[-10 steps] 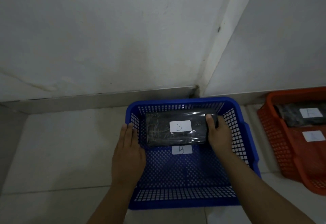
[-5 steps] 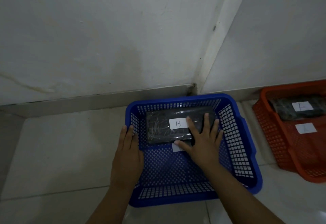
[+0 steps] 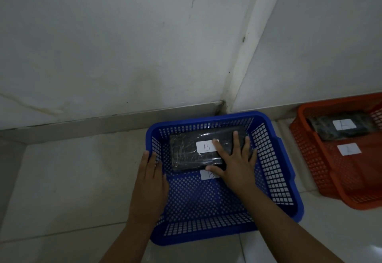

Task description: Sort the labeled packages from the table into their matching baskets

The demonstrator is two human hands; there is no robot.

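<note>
1. the blue basket [image 3: 275,171] sits on the floor, its far rim near the wall corner.
2. the black package [image 3: 186,155] labeled b lies flat against the basket's far wall; the near half of the basket floor is bare.
3. the right hand [image 3: 233,165], fingers spread wide, presses flat on the package's right end.
4. the left hand [image 3: 149,182], flat and open, rests on the basket's left rim.
5. the orange basket [image 3: 310,159] stands to the right of the blue basket, a gap of floor between them.

Right hand [image 3: 234,164] flat on the B package [image 3: 192,155] (in blue basket [image 3: 287,180]); left hand [image 3: 149,184] on its rim

The orange basket [image 3: 322,171] runs off the right edge; its labels' [image 3: 349,149] letters look perhaps illegible.
</note>
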